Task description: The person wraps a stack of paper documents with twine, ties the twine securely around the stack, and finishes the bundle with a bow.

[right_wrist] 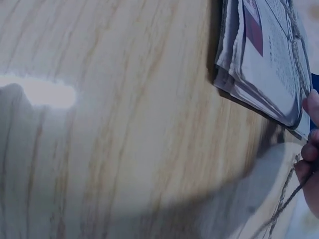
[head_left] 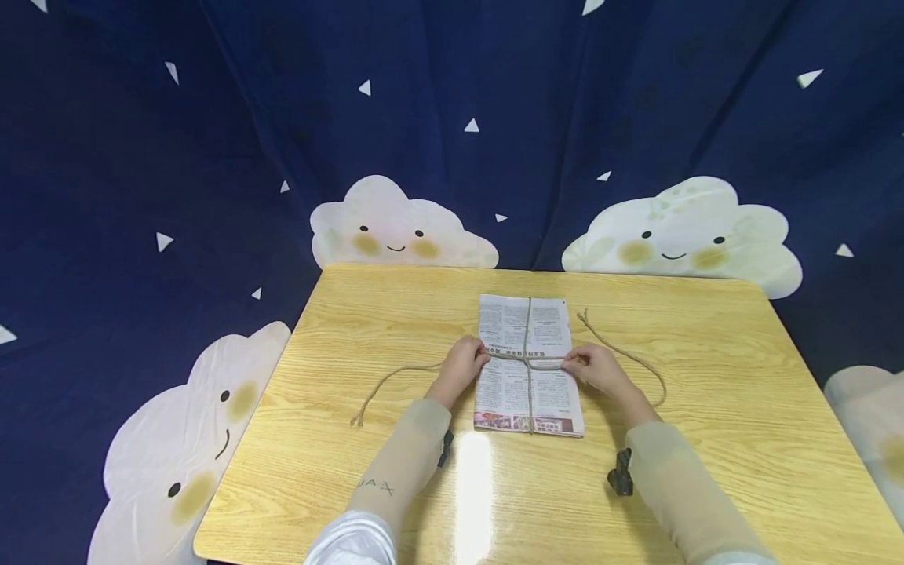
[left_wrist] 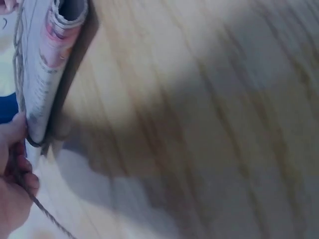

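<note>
A folded stack of newspapers (head_left: 504,392) lies on the table with brown twine (head_left: 528,326) crossed over its top, one strand lengthwise and one across. At the stack's left edge my left hand (head_left: 462,366) pinches one length of the twine, its tail trailing left over the wood. My right hand (head_left: 596,367) pinches the other length at the right edge, and that tail loops out to the right. In the left wrist view the fingers (left_wrist: 20,174) curl round the twine beside the paper fold. The right wrist view shows the fingers (right_wrist: 311,154) gripping the cord by the layered page edges.
The wooden table (head_left: 741,392) has rounded corners and a bright light reflection near the front. A dark blue curtain (head_left: 424,94) with white triangles and smiling clouds hangs behind and at the sides. Dark wrist devices (head_left: 621,472) sit on both forearms.
</note>
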`<action>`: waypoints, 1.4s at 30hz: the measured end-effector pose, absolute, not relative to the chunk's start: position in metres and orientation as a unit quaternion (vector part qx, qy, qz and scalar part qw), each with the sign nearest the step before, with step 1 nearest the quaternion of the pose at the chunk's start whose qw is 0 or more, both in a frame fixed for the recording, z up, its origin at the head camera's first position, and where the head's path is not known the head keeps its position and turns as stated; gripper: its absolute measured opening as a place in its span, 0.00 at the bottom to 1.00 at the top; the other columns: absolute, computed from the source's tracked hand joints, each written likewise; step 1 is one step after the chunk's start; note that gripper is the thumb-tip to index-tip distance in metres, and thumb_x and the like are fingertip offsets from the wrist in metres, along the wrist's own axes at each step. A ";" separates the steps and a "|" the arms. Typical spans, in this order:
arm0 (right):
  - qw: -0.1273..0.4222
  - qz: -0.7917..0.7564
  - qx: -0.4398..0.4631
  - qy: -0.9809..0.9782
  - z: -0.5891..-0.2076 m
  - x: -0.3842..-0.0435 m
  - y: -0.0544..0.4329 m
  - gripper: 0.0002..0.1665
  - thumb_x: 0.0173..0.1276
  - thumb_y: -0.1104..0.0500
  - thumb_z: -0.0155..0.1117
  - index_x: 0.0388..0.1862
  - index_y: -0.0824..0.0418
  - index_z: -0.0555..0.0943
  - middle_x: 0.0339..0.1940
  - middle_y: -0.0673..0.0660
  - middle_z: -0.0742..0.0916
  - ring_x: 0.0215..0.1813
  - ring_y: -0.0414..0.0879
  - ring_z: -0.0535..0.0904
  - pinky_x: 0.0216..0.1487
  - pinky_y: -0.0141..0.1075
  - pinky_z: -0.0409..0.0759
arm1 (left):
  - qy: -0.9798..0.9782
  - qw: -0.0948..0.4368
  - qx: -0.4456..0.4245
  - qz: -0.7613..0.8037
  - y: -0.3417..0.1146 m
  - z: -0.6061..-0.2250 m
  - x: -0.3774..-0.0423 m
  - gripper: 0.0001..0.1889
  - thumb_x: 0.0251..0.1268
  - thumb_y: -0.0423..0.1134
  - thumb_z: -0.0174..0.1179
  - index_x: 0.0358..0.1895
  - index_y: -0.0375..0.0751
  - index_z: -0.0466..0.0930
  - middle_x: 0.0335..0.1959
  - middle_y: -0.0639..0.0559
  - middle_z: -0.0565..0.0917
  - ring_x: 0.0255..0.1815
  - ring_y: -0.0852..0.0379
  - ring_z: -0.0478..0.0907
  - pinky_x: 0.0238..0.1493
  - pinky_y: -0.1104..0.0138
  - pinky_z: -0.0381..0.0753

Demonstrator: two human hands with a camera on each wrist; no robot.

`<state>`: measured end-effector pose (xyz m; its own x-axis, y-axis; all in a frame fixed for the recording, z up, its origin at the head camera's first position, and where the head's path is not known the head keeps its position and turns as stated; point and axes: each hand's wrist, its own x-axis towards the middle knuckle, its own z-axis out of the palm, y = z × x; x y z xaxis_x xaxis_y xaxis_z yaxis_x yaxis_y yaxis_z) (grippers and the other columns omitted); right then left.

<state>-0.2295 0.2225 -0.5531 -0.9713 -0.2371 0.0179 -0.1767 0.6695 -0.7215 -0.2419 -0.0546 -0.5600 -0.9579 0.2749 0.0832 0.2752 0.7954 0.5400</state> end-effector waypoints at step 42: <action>0.117 -0.389 0.092 0.909 -0.561 -0.233 0.214 0.12 0.60 0.58 0.60 0.24 0.65 0.73 0.19 0.54 0.76 0.22 0.43 0.71 0.21 0.31 0.70 | -0.948 0.006 -0.084 -0.307 -0.051 -0.565 -0.240 0.08 0.57 0.30 0.60 0.23 0.38 0.72 0.27 0.51 0.71 0.29 0.56 0.70 0.30 0.69 0.73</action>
